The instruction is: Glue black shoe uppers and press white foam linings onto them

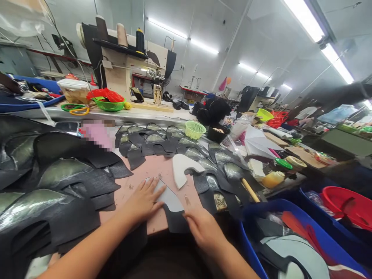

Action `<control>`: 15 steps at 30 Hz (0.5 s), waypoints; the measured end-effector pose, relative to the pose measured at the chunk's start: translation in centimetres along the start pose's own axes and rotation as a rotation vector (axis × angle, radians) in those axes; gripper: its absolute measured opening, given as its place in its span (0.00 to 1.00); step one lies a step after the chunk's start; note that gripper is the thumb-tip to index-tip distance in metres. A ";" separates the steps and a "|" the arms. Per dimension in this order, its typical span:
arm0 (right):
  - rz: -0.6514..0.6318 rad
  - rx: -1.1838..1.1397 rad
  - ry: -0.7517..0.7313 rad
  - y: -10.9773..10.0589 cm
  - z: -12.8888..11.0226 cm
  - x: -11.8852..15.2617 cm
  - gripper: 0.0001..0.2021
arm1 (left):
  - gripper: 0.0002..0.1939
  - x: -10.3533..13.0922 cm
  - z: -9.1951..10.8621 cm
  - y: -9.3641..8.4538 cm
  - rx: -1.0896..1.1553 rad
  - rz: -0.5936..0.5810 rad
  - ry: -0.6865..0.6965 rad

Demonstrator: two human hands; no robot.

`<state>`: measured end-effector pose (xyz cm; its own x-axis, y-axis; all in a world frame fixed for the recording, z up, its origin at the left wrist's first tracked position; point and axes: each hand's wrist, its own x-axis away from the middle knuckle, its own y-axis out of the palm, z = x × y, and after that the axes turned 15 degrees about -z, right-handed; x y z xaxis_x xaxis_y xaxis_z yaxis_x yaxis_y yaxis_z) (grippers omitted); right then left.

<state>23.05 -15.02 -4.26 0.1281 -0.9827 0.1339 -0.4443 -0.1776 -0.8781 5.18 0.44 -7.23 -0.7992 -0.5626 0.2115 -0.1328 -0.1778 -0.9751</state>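
Note:
My left hand (143, 200) lies flat, fingers spread, pressing on a grey shoe-upper lining piece (171, 199) on the pink worktable (151, 168). My right hand (204, 228) rests at the table's near edge, touching the black piece (174, 221) that lies under the grey one. A second white curved piece (183, 167) lies just beyond, untouched. Many black glue-coated shoe-upper pieces (66, 174) are spread to the left, and more of these glossy pieces (162, 139) lie farther back and to the right.
A wooden-handled brush (250, 190) lies at right beside a yellow glue pot (273, 179). Blue bins (290, 240) with cut parts stand at lower right, with a red basin (345, 205). A small green basket (195, 129), a black bowl and a sewing machine (128, 66) stand behind.

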 end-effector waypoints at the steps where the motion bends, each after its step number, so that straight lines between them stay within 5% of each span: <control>1: 0.025 0.063 -0.079 0.5 -0.3 -1.4 0.15 | 0.25 0.0 -0.1 0.0 0.008 -0.003 0.009; 4: -0.037 0.232 -0.233 2.3 -0.4 -3.5 0.28 | 0.22 0.1 -0.1 -0.1 0.017 -0.006 -0.008; 7: -0.150 0.238 -0.301 2.3 -0.1 -2.8 0.34 | 0.21 0.0 0.1 -0.3 0.017 -0.003 -0.036; 11: -0.302 0.086 -0.231 -1.0 -0.5 -3.1 0.20 | 0.21 -0.4 0.2 -0.5 -0.004 -0.020 -0.050; 13: -0.209 -0.033 -0.085 -2.5 -1.1 -5.0 0.14 | 0.21 -0.5 -0.1 -0.4 -0.026 -0.010 -0.056; 15: -0.024 -0.126 0.036 -3.2 -1.9 -7.4 0.20 | 0.21 -0.4 -0.7 -0.2 -0.047 0.035 -0.057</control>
<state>21.82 -7.31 -1.54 0.1092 -0.9789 0.1729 -0.5498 -0.2043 -0.8099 5.14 1.24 -7.13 -0.7696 -0.6128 0.1794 -0.1337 -0.1201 -0.9837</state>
